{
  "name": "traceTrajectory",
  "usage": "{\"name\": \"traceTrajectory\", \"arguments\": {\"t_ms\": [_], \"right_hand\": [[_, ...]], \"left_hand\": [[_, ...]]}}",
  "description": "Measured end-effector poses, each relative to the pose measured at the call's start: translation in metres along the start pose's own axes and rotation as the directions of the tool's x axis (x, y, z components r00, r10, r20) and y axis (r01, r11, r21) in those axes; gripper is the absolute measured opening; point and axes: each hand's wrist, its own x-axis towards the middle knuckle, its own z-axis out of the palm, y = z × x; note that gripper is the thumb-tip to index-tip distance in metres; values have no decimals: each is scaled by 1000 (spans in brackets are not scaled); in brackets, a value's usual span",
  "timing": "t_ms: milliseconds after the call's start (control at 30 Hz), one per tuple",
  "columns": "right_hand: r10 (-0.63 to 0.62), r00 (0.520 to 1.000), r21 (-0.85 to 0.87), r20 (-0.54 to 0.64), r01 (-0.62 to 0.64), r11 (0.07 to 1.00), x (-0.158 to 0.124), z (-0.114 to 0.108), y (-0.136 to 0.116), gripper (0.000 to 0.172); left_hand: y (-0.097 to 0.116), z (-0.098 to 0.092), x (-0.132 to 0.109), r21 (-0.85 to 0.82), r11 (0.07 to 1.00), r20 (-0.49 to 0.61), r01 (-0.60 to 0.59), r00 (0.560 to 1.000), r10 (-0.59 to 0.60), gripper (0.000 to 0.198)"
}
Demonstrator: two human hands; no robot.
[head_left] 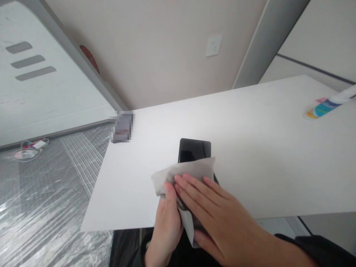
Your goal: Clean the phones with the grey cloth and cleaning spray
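Phone [194,150], flat black glossy slab, lying near front edge of white matte table [264,155], lower half under soft grey cloth [183,174]. My right hand [211,207] pressing flat on cloth, fingers stretched out, gripping nothing. My left hand [167,218] pinching cloth's crumpled left edge, thumb on top. Plastic tube [324,108], blue-yellow label, lying well apart at far right. Blurred small card [122,127] at table's left corner.

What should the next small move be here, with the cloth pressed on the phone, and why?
Probably slide the right hand and the cloth away from the body, toward the phone's far end. That dark end lies uncovered past the cloth's edge, while the left hand steadies the near end at the table edge.
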Motion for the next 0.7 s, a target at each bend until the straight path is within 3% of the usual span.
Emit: {"name": "traceTrajectory", "arguments": {"t_ms": [133,200,333,400,467,600,700], "right_hand": [[200,977,-55,-68,-204,978,11,-9,32,61],[252,961,-57,-111,-260,964,15,-9,32,61],[113,991,-17,-68,-115,993,11,-4,0,59],[32,999,19,-27,-32,999,7,-3,-8,60],[43,999,37,-22,-42,998,7,-5,-2,62],[206,974,-18,-89,-209,978,15,-12,29,64],[272,956,-17,-112,-275,961,16,-13,38,66]], "left_hand": [[9,7,-5,-40,986,142,-160,976,164,82],[13,9,-7,-3,978,156,-210,966,208,75],[10,8,-5,45,997,-9,-57,998,58,72],[6,7,-2,42,999,-42,5,999,-3,78],[4,8,-1,37,999,-18,-20,1000,20,81],[11,17,-6,-40,992,130,-121,984,125,85],[22,26,-8,-250,967,202,-52,974,105,83]]}}
